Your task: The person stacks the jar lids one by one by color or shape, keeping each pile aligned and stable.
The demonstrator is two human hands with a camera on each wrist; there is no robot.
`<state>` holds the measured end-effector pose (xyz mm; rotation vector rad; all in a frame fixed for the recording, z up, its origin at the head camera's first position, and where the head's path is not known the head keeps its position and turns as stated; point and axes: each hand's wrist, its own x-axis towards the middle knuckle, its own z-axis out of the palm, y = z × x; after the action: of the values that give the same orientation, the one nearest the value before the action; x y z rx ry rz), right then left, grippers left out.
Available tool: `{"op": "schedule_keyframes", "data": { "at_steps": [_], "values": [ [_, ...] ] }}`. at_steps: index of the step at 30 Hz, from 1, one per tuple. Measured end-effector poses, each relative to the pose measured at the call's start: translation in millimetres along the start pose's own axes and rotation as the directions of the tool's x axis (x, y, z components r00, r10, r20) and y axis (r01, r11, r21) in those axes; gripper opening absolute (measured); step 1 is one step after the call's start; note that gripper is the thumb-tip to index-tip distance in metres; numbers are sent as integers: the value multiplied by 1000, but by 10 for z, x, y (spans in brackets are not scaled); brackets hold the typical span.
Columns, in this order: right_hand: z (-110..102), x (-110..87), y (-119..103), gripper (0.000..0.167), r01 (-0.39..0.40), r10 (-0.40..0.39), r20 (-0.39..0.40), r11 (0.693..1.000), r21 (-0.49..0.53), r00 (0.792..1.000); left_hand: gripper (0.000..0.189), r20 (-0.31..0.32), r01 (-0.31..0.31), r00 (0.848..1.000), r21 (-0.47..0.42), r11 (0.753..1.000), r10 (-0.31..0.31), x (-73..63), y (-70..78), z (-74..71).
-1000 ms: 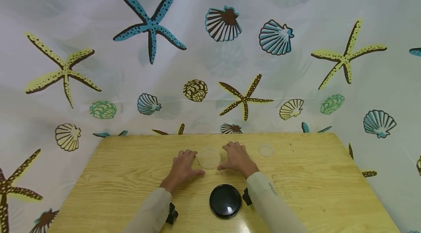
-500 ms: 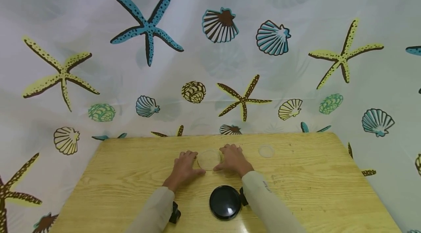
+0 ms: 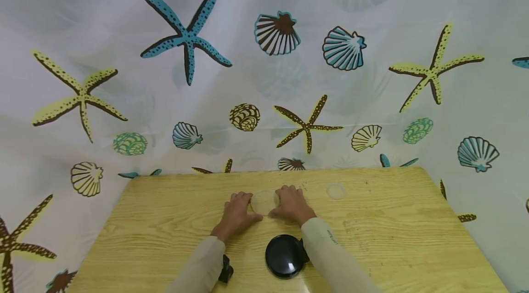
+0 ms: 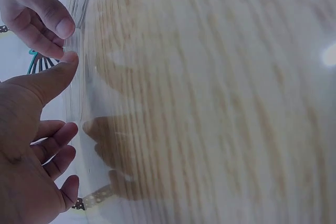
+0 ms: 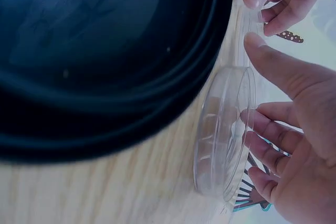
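A clear round dish lies flat on the wooden table between my two hands. My left hand curves round its left side, fingers at the far edge and thumb at the near edge. My right hand holds the right side the same way. In the left wrist view the thumb of my left hand meets the dish's clear edge, near my right hand. In the right wrist view another clear shallow dish shows beside the fingers of my right hand.
A smaller clear disc lies right of my right hand. A black round dish sits nearer, beside my right wrist. The table ends at a curtain printed with shells and starfish.
Both hands have closed in on the clear dish from its sides, the right hand moving left and the left hand slightly right. The dish has barely moved.
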<state>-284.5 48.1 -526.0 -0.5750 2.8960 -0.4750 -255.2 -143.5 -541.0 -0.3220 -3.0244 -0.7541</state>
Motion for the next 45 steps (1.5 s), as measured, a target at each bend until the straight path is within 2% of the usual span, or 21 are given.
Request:
{"op": "schedule_keyframes", "data": {
  "at_steps": [15,24,33,45],
  "values": [
    [-14,-5,-48,65,-37,36,19,999,39,999,62,0,4,1000,33,999,-4,12,-6,27],
    [-66,-6,-61,68,-52,52,2,997,56,999,64,12,31,999,8,999,-31,33,41,-46],
    [-148,-49,-53,69,-37,39,-24,998,60,999,64,11,44,999,15,999,-44,36,121,-94],
    [-267,-172,12,69,7,-1,-46,992,126,999,64,-12,9,1000,3,1000,-9,4,245,-187]
  ]
}}
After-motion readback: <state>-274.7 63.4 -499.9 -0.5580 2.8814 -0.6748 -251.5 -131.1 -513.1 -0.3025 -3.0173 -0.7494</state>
